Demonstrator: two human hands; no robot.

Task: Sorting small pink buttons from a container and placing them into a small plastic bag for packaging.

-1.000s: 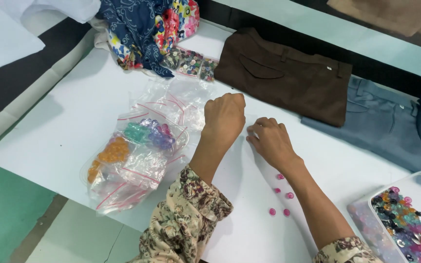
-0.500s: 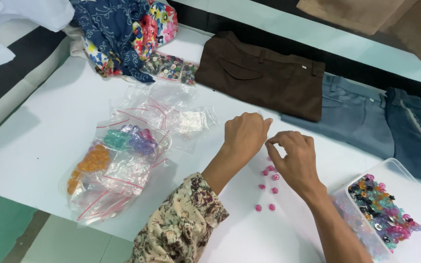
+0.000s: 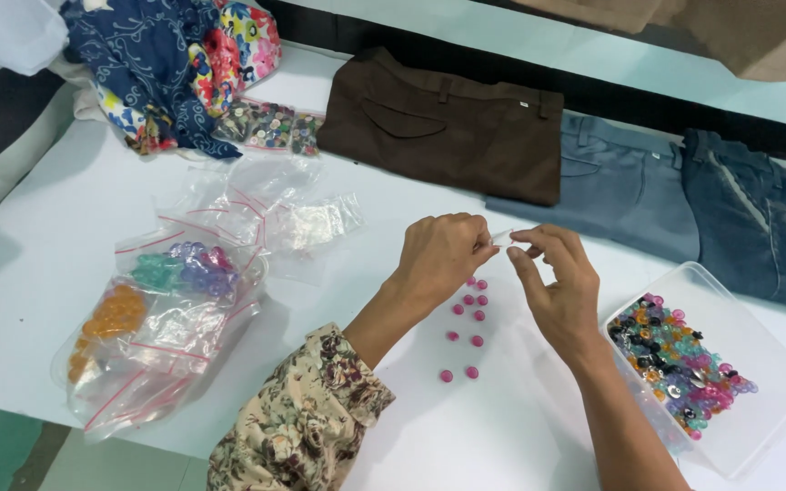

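My left hand (image 3: 443,255) and my right hand (image 3: 557,277) meet above the white table (image 3: 38,273), fingertips pinched together on a small clear plastic bag (image 3: 500,237) held between them. Just below the hands several pink buttons (image 3: 468,327) lie loose on the table. My left arm wears a floral-patterned sleeve (image 3: 307,418).
Clear zip bags (image 3: 175,309) holding orange, green and purple buttons lie at the left. A clear plastic box (image 3: 711,364) of mixed coloured buttons sits at the right. Brown trousers (image 3: 448,123), blue jeans (image 3: 702,200) and a floral cloth pile (image 3: 175,64) lie along the far side.
Both hands lifted off the table and came together, pinching the small clear bag. The pink buttons stay on the table below. The view shifted right.
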